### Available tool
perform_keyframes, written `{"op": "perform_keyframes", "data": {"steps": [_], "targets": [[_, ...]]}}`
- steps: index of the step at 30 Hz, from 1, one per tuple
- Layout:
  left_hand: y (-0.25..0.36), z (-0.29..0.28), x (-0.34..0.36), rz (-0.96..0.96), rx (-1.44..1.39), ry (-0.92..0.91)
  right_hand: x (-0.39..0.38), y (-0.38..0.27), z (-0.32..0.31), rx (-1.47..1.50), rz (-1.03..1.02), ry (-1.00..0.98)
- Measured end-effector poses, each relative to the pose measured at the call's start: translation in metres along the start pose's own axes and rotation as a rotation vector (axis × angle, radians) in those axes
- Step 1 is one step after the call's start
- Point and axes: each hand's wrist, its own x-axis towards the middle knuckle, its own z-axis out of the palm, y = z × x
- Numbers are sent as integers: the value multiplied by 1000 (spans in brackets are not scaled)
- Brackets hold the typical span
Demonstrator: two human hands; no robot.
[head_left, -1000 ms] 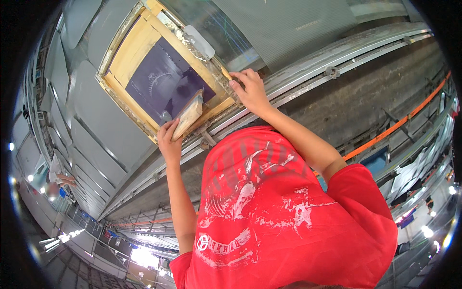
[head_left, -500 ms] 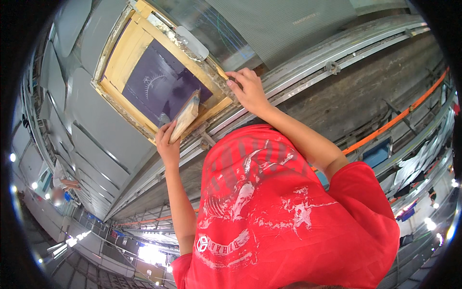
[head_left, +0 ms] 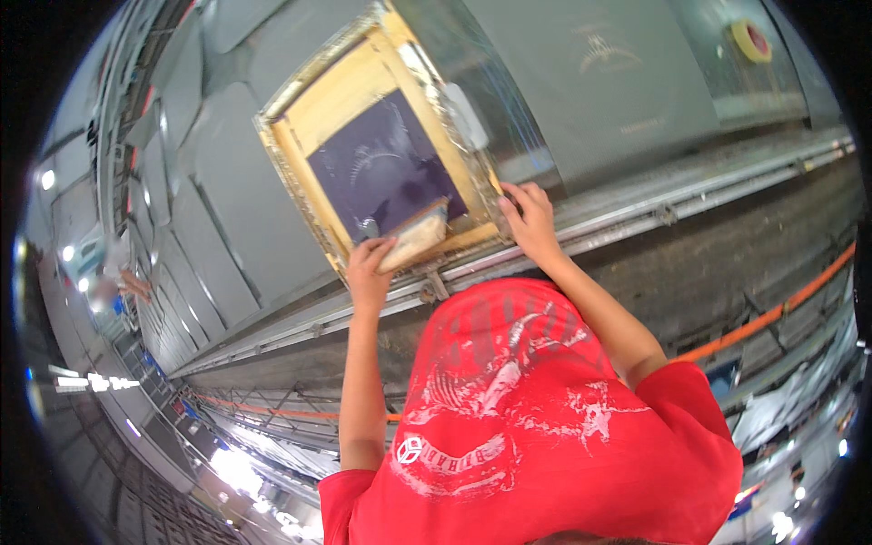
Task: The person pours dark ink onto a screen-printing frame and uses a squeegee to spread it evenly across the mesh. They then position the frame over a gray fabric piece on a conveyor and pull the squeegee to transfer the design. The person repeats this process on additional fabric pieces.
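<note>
In front of me lies a screen-printing frame (head_left: 284, 163) with yellow mesh around a dark purple panel (head_left: 381, 154) that bears a pale curved design. My left hand (head_left: 370, 274) is closed around one end of a squeegee (head_left: 418, 240) with a pale, worn wooden body. The squeegee lies slantwise over the panel's near edge, inside the frame's near side. At the frame's near right corner, my right hand (head_left: 533, 221) is closed on the frame's edge, thumb and fingers pinched together. What lies beneath the frame is hidden.
Right of the frame, a grey fabric panel (head_left: 627, 91) carries a faint printed design. A yellow tape roll (head_left: 752, 42) sits farther right. A metal rail (head_left: 668, 216) runs along the table's near edge. Several grey panels (head_left: 204, 209) extend leftward. Another person's arm (head_left: 136, 286) shows far left.
The whole view has shifted and turned, placing the frame farther right in the picture. The squeegee now lies more nearly parallel to the frame's near side. Both hands keep their holds.
</note>
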Motion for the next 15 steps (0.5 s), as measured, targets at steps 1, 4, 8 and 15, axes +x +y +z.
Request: {"op": "perform_keyframes", "data": {"steps": [1,4,8,15], "targets": [[2,-1,-1,13,27,1,0,3,1,-7,4,-17],[-1,2,-4,45,14,46,0,1,-1,-21,16,-55],[2,4,-6,49,14,90,2,0,-3,-67,6,-72],[3,7,-11,40,26,131,5,3,-3,-77,6,-122]]}}
